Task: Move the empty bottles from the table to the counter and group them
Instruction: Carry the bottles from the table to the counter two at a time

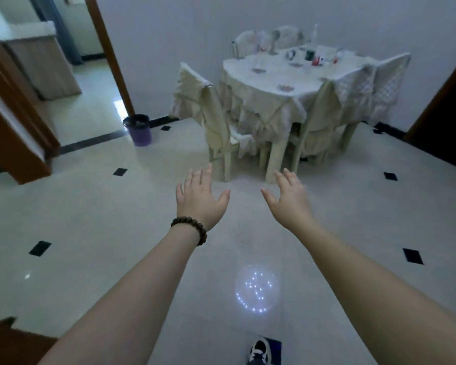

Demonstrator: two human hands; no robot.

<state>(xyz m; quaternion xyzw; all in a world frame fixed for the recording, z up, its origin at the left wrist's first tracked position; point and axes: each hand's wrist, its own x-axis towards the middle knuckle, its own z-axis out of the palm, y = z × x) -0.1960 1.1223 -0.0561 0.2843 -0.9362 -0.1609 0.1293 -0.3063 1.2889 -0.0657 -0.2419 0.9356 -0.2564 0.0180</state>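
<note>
My left hand (199,196) and my right hand (287,197) stretch out over the tiled floor, palms down, fingers apart, holding nothing. A bead bracelet circles the left wrist. Some way ahead stands a table (269,83) under a cream cloth. Small items sit at its far end: a clear bottle (314,35) by the wall, a dark green container (309,54) and a red-and-white one (318,60). They are blurred and too small to name for sure. Through the doorway at the upper left a counter (34,35) with a pale top shows.
Cloth-covered chairs (216,119) ring the table on the near and right sides. A purple waste bin (140,129) stands by the brown door frame (108,54). Dark wooden furniture fills the left edge. A dark doorway opens at the right. My shoe (259,350) shows at the bottom.
</note>
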